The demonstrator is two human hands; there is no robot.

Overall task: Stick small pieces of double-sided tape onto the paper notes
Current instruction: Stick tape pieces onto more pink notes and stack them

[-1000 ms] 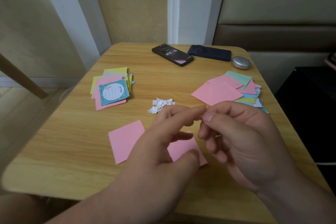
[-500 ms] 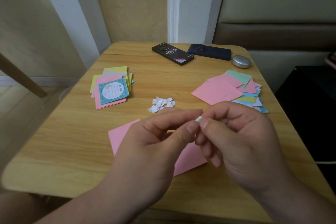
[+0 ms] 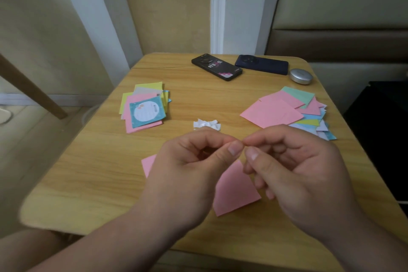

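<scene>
My left hand and my right hand hover above the wooden table, fingertips meeting at one spot. Thumb and forefinger of each hand pinch a tiny piece of tape there, almost fully hidden by the fingers. Beneath the hands lies a pink paper note, partly covered. A small heap of white tape pieces sits just beyond the left hand's knuckles.
A stack of coloured notes with a teal card on top lies at the left. A fanned pile of pink, green and blue notes lies at the right. Two phones and a silver case sit at the far edge.
Both hands have shifted slightly toward me and lowered, and their fingers have curled tighter. The white tape bit seen between the fingertips half a second ago is now hidden.
</scene>
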